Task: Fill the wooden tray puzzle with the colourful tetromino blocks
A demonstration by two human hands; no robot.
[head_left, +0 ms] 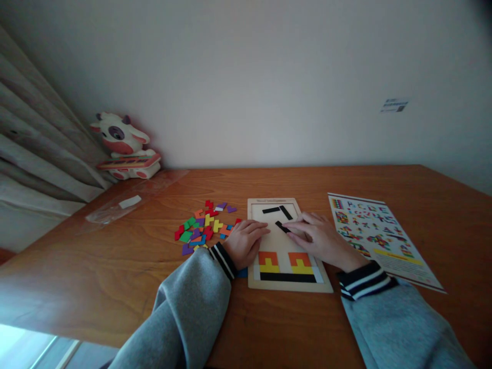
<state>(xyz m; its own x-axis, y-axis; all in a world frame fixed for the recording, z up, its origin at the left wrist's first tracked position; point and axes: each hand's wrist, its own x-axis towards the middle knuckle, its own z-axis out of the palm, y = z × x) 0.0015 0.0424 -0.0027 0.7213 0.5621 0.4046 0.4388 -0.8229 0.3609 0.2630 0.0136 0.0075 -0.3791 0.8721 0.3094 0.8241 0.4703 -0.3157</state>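
A wooden puzzle board (251,281) with a pale inner surface lies flat before me. My right hand (321,237) reaches in from the right, thumb and fingertips at the end of a black strip (281,225) slanting on the board. Over the board's left edge rests my left hand (248,242), its fingers stretched toward the middle with nothing seen in them. Two more black strips, one nearly level (271,210) and one slanted (285,212), lie higher up. Near the bottom sit orange pieces (267,255) and yellow pieces (302,266) in two blocks above a long black bar (288,278).
Loose coloured puzzle pieces (198,233) are heaped left of the board. A printed pattern sheet (400,241) lies to the right. Clear plastic wrapping (111,212) and a toy cow with a keyboard (125,148) are at the left, near the curtain (34,138).
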